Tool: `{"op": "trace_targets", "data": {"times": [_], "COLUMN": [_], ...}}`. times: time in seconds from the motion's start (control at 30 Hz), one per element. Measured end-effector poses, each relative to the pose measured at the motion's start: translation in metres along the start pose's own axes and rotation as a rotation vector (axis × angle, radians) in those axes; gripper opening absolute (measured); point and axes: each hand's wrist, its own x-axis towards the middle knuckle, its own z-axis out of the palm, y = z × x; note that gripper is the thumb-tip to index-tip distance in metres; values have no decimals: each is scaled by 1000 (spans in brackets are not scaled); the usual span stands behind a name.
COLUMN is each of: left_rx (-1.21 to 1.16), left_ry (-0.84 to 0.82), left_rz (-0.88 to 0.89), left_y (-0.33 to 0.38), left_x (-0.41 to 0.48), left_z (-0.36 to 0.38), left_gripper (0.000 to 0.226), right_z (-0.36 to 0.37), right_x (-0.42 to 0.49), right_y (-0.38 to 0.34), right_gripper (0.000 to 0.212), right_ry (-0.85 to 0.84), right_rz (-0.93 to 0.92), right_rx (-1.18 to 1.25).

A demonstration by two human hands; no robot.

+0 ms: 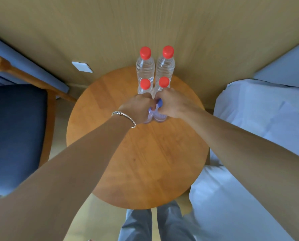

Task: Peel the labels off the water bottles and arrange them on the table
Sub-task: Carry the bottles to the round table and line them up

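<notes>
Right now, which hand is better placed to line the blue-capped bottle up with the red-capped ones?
Right. The right hand already grips the blue-capped bottle, just in front of the near right red-capped bottle; the left hand holds the other bottle.

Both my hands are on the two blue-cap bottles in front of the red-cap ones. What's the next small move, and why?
Probably release both and lift straight up. The left hand and right hand grip the two blue-capped bottles, which look upright, side by side on the table, lined up with the four red-capped bottles.
</notes>
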Motion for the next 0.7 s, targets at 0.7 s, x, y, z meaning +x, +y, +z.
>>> {"op": "trace_targets", "data": {"times": [0.7], "left_rx": [201], "left_ry": [426], "left_rz": [19], "left_y": [47], "left_x": [-117], "left_z": [-235], "left_gripper": [58], "right_z": [-217], "right_x": [-103], "right_y": [-134], "right_gripper": [62], "right_ry": [286], "right_rz": [-46], "right_rx": [-214]}}
